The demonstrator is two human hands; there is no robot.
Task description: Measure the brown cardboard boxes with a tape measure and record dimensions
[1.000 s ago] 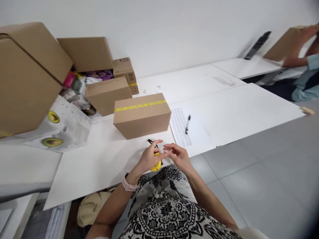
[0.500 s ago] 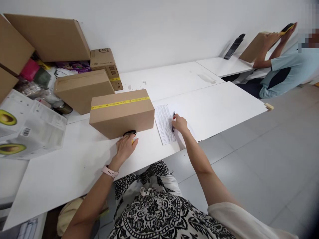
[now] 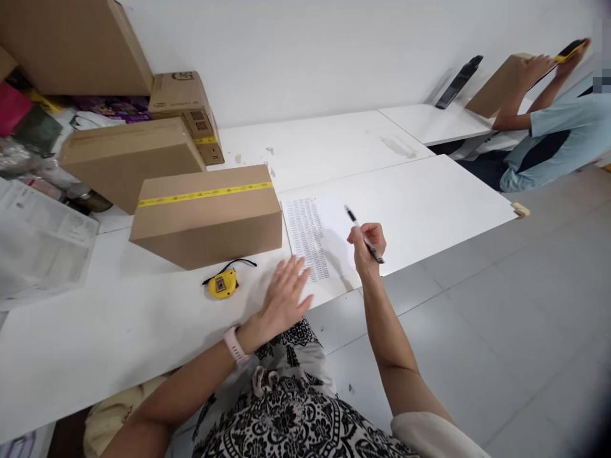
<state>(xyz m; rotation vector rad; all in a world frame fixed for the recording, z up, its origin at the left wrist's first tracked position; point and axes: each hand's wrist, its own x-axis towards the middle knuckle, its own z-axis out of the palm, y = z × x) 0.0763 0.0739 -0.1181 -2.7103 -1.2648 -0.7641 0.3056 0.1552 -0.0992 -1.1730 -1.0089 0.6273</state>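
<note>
My right hand (image 3: pixel 368 247) is closed around a pen (image 3: pixel 354 218), held above the right side of a printed sheet of paper (image 3: pixel 305 232). The sheet lies on the white table (image 3: pixel 420 191) and carries columns of small print. My left hand (image 3: pixel 285 292), fingers spread, is over the table's front edge at the sheet's lower left corner; whether it presses on the paper I cannot tell. Left of that hand sits a yellow tape measure (image 3: pixel 223 284) with a black strap. Behind it stands a closed cardboard box (image 3: pixel 210 232) with yellow tape along its top.
More cardboard boxes (image 3: pixel 128 156) stand at the back left, beside a clear plastic bin (image 3: pixel 42 242) and packed goods. At the far right a person in a light blue shirt (image 3: pixel 568 140) holds a yellow and black object by another box (image 3: pixel 499 86). A dark bottle (image 3: pixel 459 83) stands near the wall.
My left hand has let go of the tape measure and moved right to the sheet. My right hand has lifted the pen off the paper and shifted right.
</note>
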